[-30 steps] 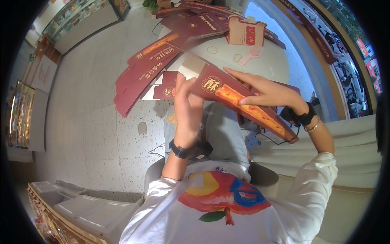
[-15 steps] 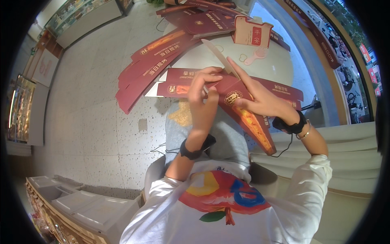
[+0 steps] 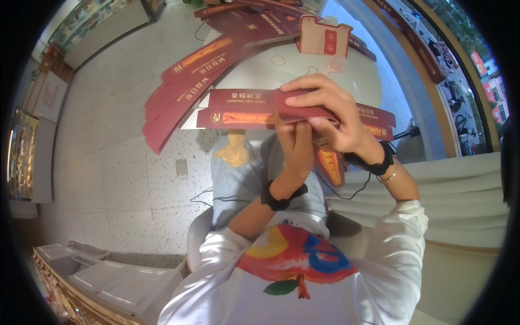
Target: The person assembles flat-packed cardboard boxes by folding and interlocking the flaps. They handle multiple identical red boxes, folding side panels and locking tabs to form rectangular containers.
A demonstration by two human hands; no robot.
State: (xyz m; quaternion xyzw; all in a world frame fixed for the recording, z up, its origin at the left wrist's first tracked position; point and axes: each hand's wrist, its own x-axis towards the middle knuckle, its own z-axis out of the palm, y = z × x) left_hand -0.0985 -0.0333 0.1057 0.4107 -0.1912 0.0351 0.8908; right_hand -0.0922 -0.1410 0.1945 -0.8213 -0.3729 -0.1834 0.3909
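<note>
Both hands are closed on a maroon cardboard food sleeve (image 3: pixel 330 167), printed with a picture of baked food, at the near edge of the table. My right hand (image 3: pixel 341 116) curls over its top, fingers pressing on a bent maroon flap (image 3: pixel 303 112). From below, my left hand (image 3: pixel 297 149) grips the same end, its fingertips partly hidden under the flap. The sleeve's narrow end points down toward my lap. Just behind the hands lie two flat maroon sleeves, one farther (image 3: pixel 233 98) and one nearer (image 3: pixel 246 118), running sideways across the table edge.
A fanned stack of maroon cardboard sleeves (image 3: pixel 179 97) overhangs the left side of the white table (image 3: pixel 260 70). A tan and red paper piece (image 3: pixel 325 37), a pink hand-shaped item (image 3: pixel 335 65) and thin loops (image 3: pixel 278 60) lie farther back. Windows (image 3: pixel 460 86) are at right.
My right hand has gone from stretched flat along the sleeve to curled over its top. The upright pale flap is now folded down, maroon side showing. My left hand has moved lower, beneath the fold.
</note>
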